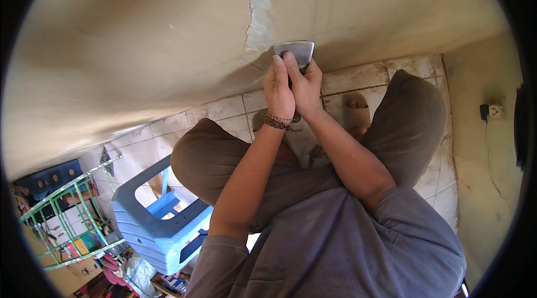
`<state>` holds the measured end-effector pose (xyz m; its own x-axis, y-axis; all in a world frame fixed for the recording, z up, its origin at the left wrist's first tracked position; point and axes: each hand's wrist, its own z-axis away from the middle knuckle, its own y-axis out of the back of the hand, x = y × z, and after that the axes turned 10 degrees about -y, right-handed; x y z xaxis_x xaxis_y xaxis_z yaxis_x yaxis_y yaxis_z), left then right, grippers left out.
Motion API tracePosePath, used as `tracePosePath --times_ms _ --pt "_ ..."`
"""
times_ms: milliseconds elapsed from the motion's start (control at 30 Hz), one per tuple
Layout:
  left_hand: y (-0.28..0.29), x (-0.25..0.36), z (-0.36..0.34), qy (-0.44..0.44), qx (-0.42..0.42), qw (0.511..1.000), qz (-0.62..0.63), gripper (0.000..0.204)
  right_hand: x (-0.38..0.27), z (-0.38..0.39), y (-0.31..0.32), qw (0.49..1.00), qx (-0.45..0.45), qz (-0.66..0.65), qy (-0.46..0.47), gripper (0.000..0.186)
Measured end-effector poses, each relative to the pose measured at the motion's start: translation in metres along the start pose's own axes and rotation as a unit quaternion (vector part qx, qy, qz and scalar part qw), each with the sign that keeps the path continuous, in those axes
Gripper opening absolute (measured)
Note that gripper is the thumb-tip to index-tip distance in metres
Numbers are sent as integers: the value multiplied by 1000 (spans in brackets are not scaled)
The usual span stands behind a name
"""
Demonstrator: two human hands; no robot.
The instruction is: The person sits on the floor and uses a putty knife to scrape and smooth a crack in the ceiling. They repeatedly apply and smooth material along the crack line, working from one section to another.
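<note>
I had both hands on one tool: a metal scraper (pixel 295 52) with a broad steel blade, pressed flat against the beige wall (pixel 140 35) just below a long vertical crack (pixel 258 12) where the paint had flaked away. My left hand (pixel 278 92) was closed over the top of the handle, fingers pointing up toward the blade, and my right hand (pixel 305 88) was wrapped around the same handle beside it, the two touching. I judged the doubled grip was there to put weight behind the blade edge, which sat right at the foot of the damaged strip. A braided bracelet (pixel 278 123) circled my left wrist.

I was crouched close to the wall, knees spread wide so my arms could reach between them, and one bare foot (pixel 356 112) rested on the tiled floor (pixel 224 109) under my hands.

Counting what I could see: one scraper, two hands, one crack, one blue plastic stool (pixel 156 225) standing just beside my left knee, one green wire rack (pixel 70 214) further left with cluttered goods I could not make out, and one wall socket (pixel 492 111) on the side wall to my right, well apart from the work.
</note>
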<state>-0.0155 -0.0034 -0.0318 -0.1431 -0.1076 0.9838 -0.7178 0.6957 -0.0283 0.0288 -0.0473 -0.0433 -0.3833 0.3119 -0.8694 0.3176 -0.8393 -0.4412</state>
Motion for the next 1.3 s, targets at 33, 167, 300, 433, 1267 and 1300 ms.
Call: tracePosePath --times_ms 33,167,300,433,1267,1300 --pt "-4 0 3 -2 8 1000 -1 53 1 1 4 1000 6 -4 -10 23" --pt "-19 -1 5 47 34 998 30 57 -8 -4 13 999 -5 33 -1 23" --pt "-21 -9 -1 11 50 996 76 56 -11 -10 13 999 -24 41 16 24" --pt "-17 -5 -4 -28 73 996 43 55 -17 -5 2 997 -8 62 42 24" --pt "-12 13 -8 -1 73 996 57 52 -31 3 -9 998 6 60 26 23" --pt "-12 12 -6 -2 75 996 41 52 -25 1 -5 997 9 67 29 23"
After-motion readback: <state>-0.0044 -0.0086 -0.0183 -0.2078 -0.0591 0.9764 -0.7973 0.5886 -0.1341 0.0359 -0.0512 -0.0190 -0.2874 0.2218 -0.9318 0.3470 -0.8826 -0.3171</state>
